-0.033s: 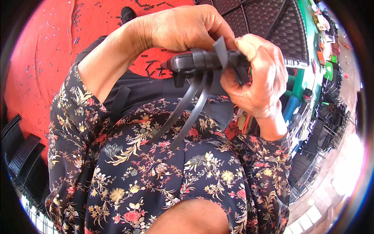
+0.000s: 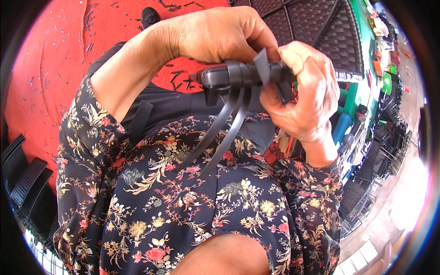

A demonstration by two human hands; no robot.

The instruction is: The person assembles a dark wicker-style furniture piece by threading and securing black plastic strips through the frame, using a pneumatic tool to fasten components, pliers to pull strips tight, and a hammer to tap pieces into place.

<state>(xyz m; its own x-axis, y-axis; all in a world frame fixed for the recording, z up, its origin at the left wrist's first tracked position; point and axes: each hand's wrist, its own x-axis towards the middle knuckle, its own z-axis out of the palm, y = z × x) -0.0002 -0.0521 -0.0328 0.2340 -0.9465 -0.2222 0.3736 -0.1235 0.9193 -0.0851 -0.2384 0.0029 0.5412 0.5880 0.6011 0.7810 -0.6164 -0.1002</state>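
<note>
Head view, looking down the person's own front: both hands meet in the upper middle of the frame, closed on one dark bar [image 2: 229,75] wound with flat grey-black strips. The left hand [image 2: 220,34] comes in from the upper left, its forearm crossing down toward the floral sleeve; its fingers curl over the top of the bar and hold it firmly from above. The right hand [image 2: 305,91] sits just to the right and slightly lower, wrapped around the bar's right end, with the thumb [image 2: 291,59] pressed on top beside a short upright strip end [image 2: 262,58] — that end stands up between the two hands. How far the right fingers close under the bar cannot be told, since they are hidden behind it.

Two long loose strips [image 2: 224,130] hang from the bar's underside and run down and to the left, resting against the dark floral dress [image 2: 183,206] that fills the lower half of the frame. A dark apron or cloth [image 2: 156,103] lies across the lap just under the bar.

Behind the hands, the upper left is a red floor [image 2: 50,59] scattered with small dark offcuts. A woven dark panel [image 2: 321,32] lies at the upper right — beside it, a green surface [image 2: 366,55] with small coloured things. Stacked dark woven pieces [image 2: 23,178] sit at the left edge.
</note>
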